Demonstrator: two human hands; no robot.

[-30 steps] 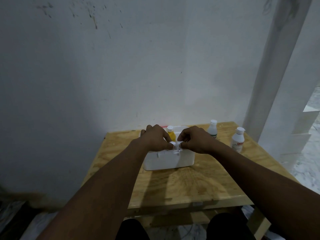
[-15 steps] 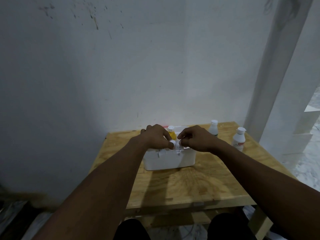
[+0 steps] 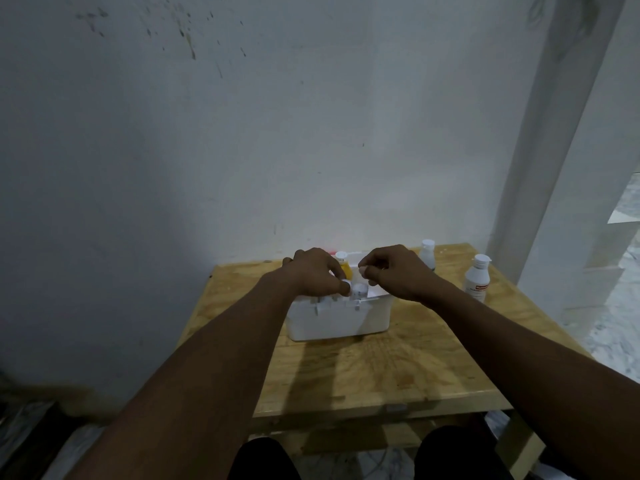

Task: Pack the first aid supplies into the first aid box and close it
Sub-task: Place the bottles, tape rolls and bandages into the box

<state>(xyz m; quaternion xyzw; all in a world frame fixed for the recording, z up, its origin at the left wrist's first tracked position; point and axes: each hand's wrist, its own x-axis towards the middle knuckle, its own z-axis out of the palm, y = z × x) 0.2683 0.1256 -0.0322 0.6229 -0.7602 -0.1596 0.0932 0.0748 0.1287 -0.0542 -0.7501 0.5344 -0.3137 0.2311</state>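
A white first aid box [image 3: 337, 318] stands open on the wooden table [image 3: 381, 368]. Both my hands hover over its top opening. My left hand [image 3: 317, 273] has its fingers curled down and pinches a small white object [image 3: 356, 289] at the box's rim. My right hand [image 3: 394, 271] is curled, its fingertips pinched together just above the opening; what it holds is too small to make out. A yellow bottle with a white cap [image 3: 343, 263] shows between my hands, inside or just behind the box.
Two white bottles stand on the table to the right: one [image 3: 427, 252] near the back, one [image 3: 478, 277] with a red label closer to the right edge. A wall rises directly behind the table. A white post [image 3: 554, 150] stands at the right.
My right hand has lifted slightly and drawn away from my left hand, opening a gap between them. The left hand stays at the box rim.
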